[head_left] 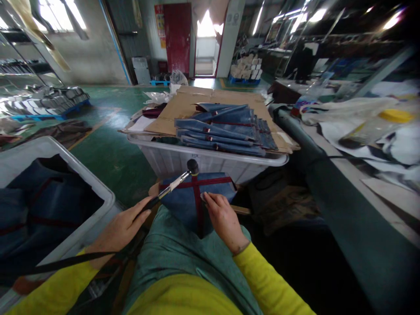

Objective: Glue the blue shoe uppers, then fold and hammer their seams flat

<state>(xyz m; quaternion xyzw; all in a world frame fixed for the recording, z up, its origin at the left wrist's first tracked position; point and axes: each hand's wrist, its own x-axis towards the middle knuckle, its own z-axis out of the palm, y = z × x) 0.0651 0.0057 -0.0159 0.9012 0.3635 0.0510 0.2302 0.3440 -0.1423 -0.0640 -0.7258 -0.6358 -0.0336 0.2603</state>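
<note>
My left hand (126, 227) is wrapped round the grip of a hammer (173, 183) with a dark round head. The hammer's head is over the far edge of a blue denim-like piece (177, 199) crossed by dark red strips, in front of my lap. My right hand (221, 216) is closed in a pinch at the red strip in the middle of this piece. Something small and greyish shows at its fingertips, too small to name. A strip of wood (240, 210) sticks out beyond the piece on the right.
Ahead, a white bin (210, 162) bears cardboard (226, 95) and a stack of folded blue pieces (216, 131). On the left, another white bin (110, 197) holds similar blue pieces with red strips. A cluttered bench (334, 175) runs along the right side.
</note>
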